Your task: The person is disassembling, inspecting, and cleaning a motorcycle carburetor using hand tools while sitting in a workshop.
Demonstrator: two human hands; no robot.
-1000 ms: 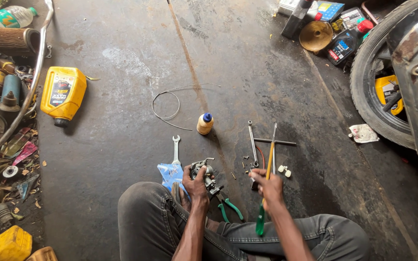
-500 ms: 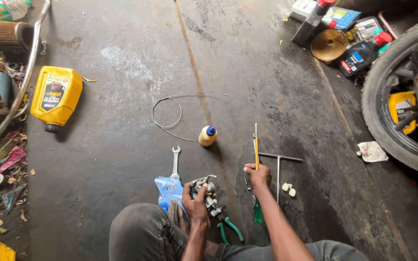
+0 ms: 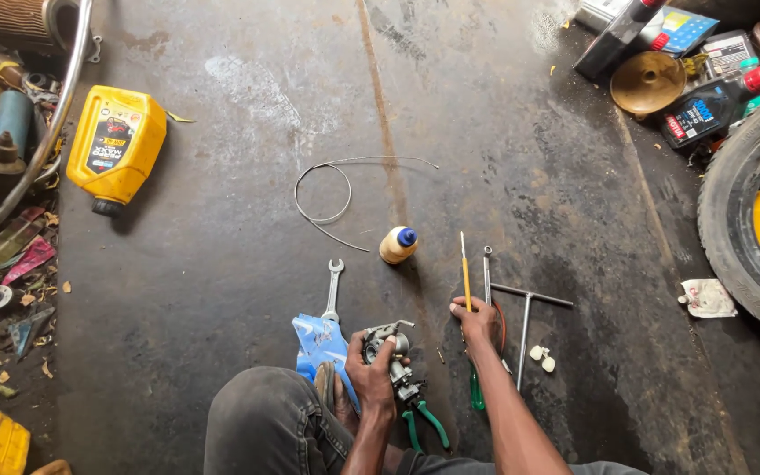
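My left hand grips a small grey metal carburettor just above my knee. My right hand rests low on the floor. Its fingers are closed over the middle of a long thin tool with a yellow front part and a green rear end. That tool lies along the floor and points away from me. A metal rod-like tool lies right beside it, and a T-shaped wrench is just to the right. Green-handled pliers lie under the carburettor.
A spanner and blue plastic wrap lie left of my hands. A small blue-capped bottle and a wire loop are ahead. A yellow oil jug and scrap parts lie left. A tyre, bottles and two white bits are right.
My right hand has brought the yellow and green tool from upright near my lap forward and down onto the floor. My left hand keeps hold of the carburettor.
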